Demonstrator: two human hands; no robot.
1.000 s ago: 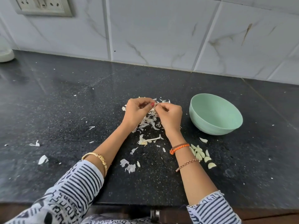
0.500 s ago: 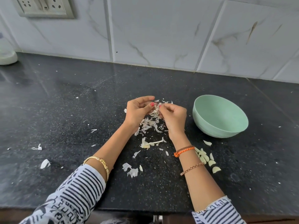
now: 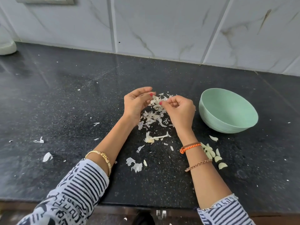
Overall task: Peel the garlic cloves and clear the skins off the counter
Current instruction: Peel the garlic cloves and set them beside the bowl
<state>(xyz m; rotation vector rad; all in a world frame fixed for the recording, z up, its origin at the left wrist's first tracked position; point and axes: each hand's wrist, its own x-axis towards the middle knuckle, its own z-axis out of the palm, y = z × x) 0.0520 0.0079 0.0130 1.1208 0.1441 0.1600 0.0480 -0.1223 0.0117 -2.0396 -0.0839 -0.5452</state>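
In the head view, at frame centre, a garlic clove (image 3: 156,100) is pinched between the left hand (image 3: 135,105) and right hand (image 3: 181,112), above a skin pile (image 3: 154,116). Peeled cloves (image 3: 212,155) lie lower right, near the mint bowl (image 3: 227,110). Peeling appears mostly done; skins remain scattered across the black tabletop (image 3: 65,103), uncleared.

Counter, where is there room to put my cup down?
The counter is bare along the tiled wall, behind both hands and the green bowl. It is crowded with garlic skins between the hands, and peeled cloves lie beside the right wrist.
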